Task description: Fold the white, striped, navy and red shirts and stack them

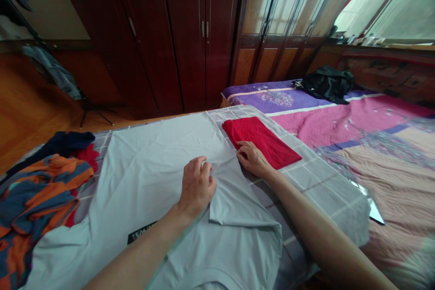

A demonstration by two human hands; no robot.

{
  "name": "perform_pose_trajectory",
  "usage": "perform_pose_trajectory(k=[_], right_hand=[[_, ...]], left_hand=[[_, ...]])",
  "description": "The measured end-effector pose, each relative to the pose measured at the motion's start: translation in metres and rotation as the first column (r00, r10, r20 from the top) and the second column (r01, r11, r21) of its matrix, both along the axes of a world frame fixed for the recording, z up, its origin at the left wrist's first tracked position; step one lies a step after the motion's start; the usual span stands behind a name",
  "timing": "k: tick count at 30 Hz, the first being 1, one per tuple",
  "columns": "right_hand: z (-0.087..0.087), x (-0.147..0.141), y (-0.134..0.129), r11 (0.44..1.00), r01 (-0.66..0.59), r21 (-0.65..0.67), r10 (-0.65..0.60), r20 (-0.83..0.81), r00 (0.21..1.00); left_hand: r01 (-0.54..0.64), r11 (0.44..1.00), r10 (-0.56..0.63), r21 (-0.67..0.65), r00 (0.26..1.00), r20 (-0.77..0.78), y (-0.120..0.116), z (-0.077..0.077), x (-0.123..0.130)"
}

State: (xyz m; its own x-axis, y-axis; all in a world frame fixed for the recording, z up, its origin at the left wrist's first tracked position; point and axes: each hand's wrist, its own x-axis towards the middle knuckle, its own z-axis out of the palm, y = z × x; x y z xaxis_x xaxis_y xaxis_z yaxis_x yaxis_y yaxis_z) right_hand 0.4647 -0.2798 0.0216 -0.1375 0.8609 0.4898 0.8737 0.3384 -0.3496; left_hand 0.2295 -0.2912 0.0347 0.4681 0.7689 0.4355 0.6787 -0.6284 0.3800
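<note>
A light grey T-shirt [146, 172] lies spread on a checked cloth, its neckline toward me and a dark printed label partly behind my left forearm. My left hand [197, 183] is closed at the middle of the shirt, fingers curled and pinching the fabric where creases gather. At the shirt's right side edge, my right hand [253, 158] is closed too, thumb and fingers pinched on the fabric. The sleeve near me on the right is folded inward over the body. Just beyond my right hand lies a folded red garment [268, 140], flat and rectangular.
On the left lie a crumpled orange-and-blue striped garment [44, 195] and a dark navy one [64, 142]. The checked cloth [316, 190] covers the work surface. A bed with a colourful quilt [340, 145] and a black jacket [326, 82] stands right. Dark wardrobes [190, 36] line the back.
</note>
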Motion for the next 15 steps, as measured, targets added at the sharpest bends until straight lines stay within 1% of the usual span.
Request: perform_pose_trajectory(k=[1,2,3,4,5,6,7,8,10,12,13,15], right_hand=[[0.004,0.000,-0.001,1.000,0.007,0.001,-0.007,0.001,1.000],[0.009,-0.001,-0.004,1.000,0.019,0.004,-0.019,0.001,1.000],[0.015,-0.002,-0.010,0.999,0.033,0.008,-0.033,0.001,0.999],[0.022,-0.003,-0.017,0.999,0.045,0.008,-0.045,0.001,0.999],[0.030,-0.004,-0.028,0.999,0.053,0.001,-0.053,0.000,0.999],[0.037,-0.006,-0.041,0.999,0.050,-0.014,-0.050,-0.002,0.999],[0.043,-0.009,-0.056,0.999,0.033,-0.042,-0.033,-0.003,0.999],[0.047,-0.012,-0.073,0.997,0.008,-0.080,-0.008,-0.005,1.000],[0.049,-0.018,-0.109,0.987,-0.053,-0.149,0.056,0.016,0.998],[0.041,-0.025,-0.141,0.973,-0.071,-0.218,0.086,0.060,0.995],[0.036,-0.028,-0.153,0.972,-0.052,-0.230,0.073,0.086,0.994],[0.023,-0.033,-0.171,0.978,0.033,-0.206,-0.005,0.134,0.991]], left_hand=[[0.094,0.995,-0.094,0.024,0.996,-0.010,-0.006,0.004,-0.001],[0.225,0.974,-0.224,0.024,0.974,-0.032,-0.012,0.009,-0.001],[0.369,0.929,-0.369,-0.005,0.927,-0.075,-0.019,0.013,-0.002],[0.496,0.867,-0.498,-0.056,0.857,-0.129,-0.024,0.018,-0.002],[0.581,0.805,-0.592,-0.116,0.784,-0.186,-0.029,0.021,-0.003],[0.625,0.762,-0.647,-0.169,0.724,-0.240,-0.033,0.024,-0.003],[0.637,0.743,-0.667,-0.205,0.687,-0.288,-0.035,0.027,-0.004],[0.633,0.741,-0.669,-0.224,0.666,-0.332,-0.037,0.029,-0.005],[0.610,0.759,-0.643,-0.227,0.648,-0.407,-0.038,0.033,-0.007],[0.589,0.779,-0.611,-0.216,0.637,-0.470,-0.038,0.036,-0.010],[0.576,0.790,-0.596,-0.212,0.636,-0.490,-0.038,0.037,-0.011],[0.550,0.808,-0.570,-0.209,0.642,-0.512,-0.039,0.039,-0.014]])
